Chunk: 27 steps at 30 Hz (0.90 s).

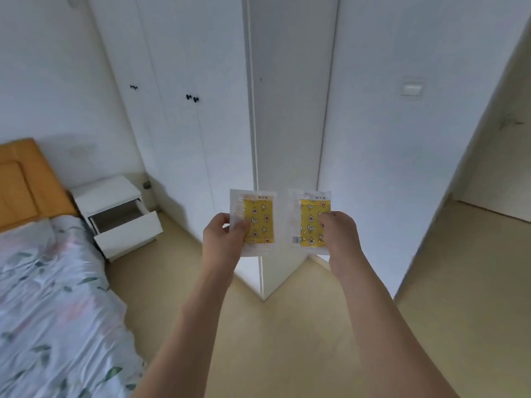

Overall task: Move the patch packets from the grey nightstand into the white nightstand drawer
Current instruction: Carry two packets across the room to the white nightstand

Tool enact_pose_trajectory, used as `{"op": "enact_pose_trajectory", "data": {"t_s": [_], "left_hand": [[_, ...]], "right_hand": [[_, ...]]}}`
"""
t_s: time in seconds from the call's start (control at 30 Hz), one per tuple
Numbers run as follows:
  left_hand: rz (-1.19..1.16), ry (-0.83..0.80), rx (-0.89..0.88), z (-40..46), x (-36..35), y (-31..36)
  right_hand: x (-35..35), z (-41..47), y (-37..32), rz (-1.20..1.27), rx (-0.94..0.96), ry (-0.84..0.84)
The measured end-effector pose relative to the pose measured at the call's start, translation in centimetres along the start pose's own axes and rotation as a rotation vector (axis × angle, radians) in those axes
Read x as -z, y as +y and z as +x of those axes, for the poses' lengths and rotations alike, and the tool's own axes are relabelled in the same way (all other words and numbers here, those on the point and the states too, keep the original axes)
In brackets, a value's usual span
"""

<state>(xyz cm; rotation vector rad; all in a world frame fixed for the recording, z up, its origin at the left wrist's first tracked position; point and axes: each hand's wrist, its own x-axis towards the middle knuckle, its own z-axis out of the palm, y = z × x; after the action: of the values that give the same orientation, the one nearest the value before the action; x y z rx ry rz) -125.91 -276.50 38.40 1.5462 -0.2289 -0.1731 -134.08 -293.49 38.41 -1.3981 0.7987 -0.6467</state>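
Observation:
I hold two patch packets upright in front of me, each clear with a yellow star-and-moon print. My left hand [222,239] pinches the left packet [260,218] by its lower left side. My right hand [340,234] pinches the right packet [309,219] by its right edge. The white nightstand [107,193] stands at the left beside the bed, and its top drawer [126,225] is pulled open and looks empty. The grey nightstand is out of view.
A bed [43,297] with a floral cover and an orange headboard [26,179] fills the left. White wardrobe doors [184,133] with black knobs run behind the nightstand. A white wall corner [287,139] juts out straight ahead, with a doorway [494,173] to the right. Beige floor lies between.

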Motion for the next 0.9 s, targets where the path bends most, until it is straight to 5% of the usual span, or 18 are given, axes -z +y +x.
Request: {"op": "enact_pose_trajectory", "data": {"t_s": [0.4, 0.9], "left_hand": [[-0.108, 0.387, 0.037, 25.4, 12.0, -3.8], [-0.163, 0.63, 0.099, 52.6, 31.3, -3.8]], "right_hand": [[-29.4, 16.9, -0.6, -0.12, -0.004, -0.407], [-65.5, 29.6, -2.0, -0.221, 0.026, -0.702]]}}
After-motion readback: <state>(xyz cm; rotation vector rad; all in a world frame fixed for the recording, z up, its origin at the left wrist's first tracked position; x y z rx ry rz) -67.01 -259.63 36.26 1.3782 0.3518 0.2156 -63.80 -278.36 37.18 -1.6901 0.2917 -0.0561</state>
